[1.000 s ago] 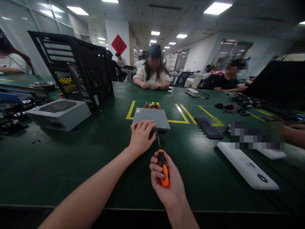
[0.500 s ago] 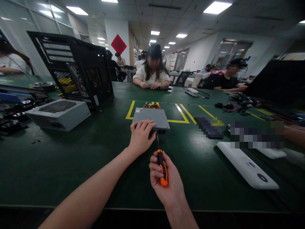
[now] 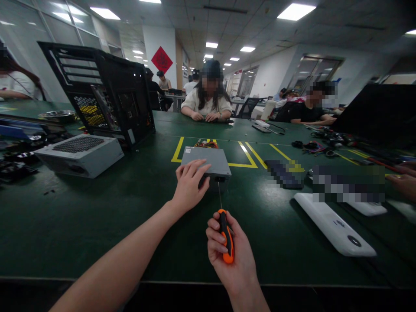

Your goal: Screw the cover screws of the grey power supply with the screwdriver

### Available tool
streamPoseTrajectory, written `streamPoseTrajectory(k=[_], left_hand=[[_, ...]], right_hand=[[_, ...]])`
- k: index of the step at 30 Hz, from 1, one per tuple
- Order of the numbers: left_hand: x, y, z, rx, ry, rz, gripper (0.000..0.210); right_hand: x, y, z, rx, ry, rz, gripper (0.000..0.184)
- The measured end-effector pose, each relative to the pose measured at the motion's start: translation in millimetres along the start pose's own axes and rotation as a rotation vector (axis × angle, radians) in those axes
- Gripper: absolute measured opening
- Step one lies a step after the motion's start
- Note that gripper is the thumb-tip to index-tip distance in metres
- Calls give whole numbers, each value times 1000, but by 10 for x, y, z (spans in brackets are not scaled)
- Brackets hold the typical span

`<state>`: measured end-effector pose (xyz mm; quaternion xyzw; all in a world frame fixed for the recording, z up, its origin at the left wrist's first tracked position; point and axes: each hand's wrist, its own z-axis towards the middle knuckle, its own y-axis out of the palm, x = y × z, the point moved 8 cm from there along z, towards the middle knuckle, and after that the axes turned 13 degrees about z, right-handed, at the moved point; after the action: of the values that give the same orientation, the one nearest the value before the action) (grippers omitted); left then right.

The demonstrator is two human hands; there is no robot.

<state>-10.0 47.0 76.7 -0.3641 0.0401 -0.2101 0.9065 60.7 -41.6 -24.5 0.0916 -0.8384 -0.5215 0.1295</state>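
Observation:
A grey power supply unit (image 3: 215, 159) lies on the green table in front of me, with bundled coloured cables (image 3: 207, 144) behind it. My left hand (image 3: 191, 184) rests at its near left edge, fingers stretched and spread over the top. The thumb is by the front face. In my right hand (image 3: 231, 247) is a screwdriver (image 3: 226, 236) with an orange and black handle, fingers wrapped round it. Its thin shaft points up to the dark socket (image 3: 220, 179) on the unit's front face. Whether the tip touches the unit, I cannot tell.
On the left stand a second power supply (image 3: 79, 154) and an open black computer case (image 3: 110, 95). Yellow tape (image 3: 243, 165) marks the table (image 3: 156, 260). A white device (image 3: 336, 225) lies right. A person (image 3: 208, 97) sits opposite; another person's hand (image 3: 407, 177) shows at far right.
My left hand has slid slightly left and back, its fingers loosening on the power supply. My right hand with the screwdriver has drawn a little toward me and to the right.

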Motion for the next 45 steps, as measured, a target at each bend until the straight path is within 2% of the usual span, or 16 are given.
streamPoseTrajectory(k=[3, 5, 9, 13, 20, 26, 39, 42, 45], left_hand=[[-143, -135, 17, 25, -54, -16, 18], [-139, -101, 20, -86, 5, -13, 15], [26, 127, -93, -380, 199, 101, 16], [81, 288, -199, -501, 208, 211, 18], [81, 395, -255, -528, 174, 293, 20], [82, 498, -312, -607, 183, 320, 22], [230, 429, -312, -621, 298, 270, 26], [208, 412, -287, -593, 231, 156, 23], [116, 359, -216, -536, 2, -226, 13]], right_hand=[[-27, -22, -37, -43, -10, -4, 27], [-40, -26, -56, -86, -12, -11, 26], [-57, -18, -67, -169, -15, -23, 23], [-52, -7, -59, -213, -13, -37, 22], [-37, 7, -61, -206, -42, -56, 28], [-41, 1, -60, -200, -56, -71, 29], [-38, -5, -60, -213, -60, -93, 30], [-45, -2, -59, -207, -66, -99, 31], [-49, -1, -69, -208, -82, -122, 30]])
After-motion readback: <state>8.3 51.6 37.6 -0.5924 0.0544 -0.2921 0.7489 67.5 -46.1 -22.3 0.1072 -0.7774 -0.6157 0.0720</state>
